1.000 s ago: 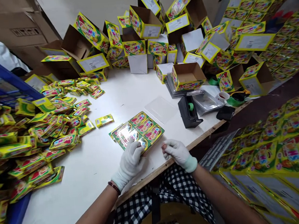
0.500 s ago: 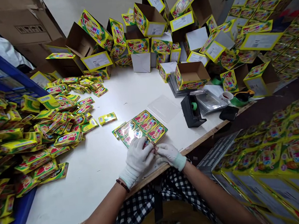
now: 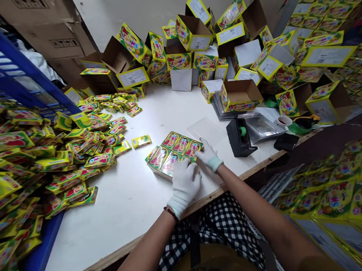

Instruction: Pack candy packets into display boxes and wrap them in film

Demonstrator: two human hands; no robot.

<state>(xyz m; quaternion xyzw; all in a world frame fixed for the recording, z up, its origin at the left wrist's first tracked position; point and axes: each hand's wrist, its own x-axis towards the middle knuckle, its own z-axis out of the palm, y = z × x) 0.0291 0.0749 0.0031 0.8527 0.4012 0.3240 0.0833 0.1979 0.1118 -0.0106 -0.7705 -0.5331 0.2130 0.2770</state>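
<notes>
A clear plastic case packed with small yellow-green fruit-print boxes [image 3: 173, 146] lies on the white table in front of me. Glare on its top shows the clear plastic over the boxes. My left hand [image 3: 185, 183], in a white glove, grips the near side with its fingers bent over the edge. At the right end, my gloved right hand [image 3: 208, 155] holds the corner, its fingers along the side. Some fingertips are hidden. Just behind the case lies a flat clear plastic lid [image 3: 207, 131]. One loose small box [image 3: 141, 141] is to its left.
A heap of small boxes [image 3: 90, 142] spills from a blue crate [image 3: 43, 255] on the left. Open cartons [image 3: 240, 97] pile up at the back. A black tape dispenser [image 3: 239, 139], clear plastic cases [image 3: 260, 127] and a tape roll [image 3: 283, 121] stand right, near the wooden edge.
My right hand has moved from the near corner up to the right end of the case. My left hand stays at the near side. The view has shifted left.
</notes>
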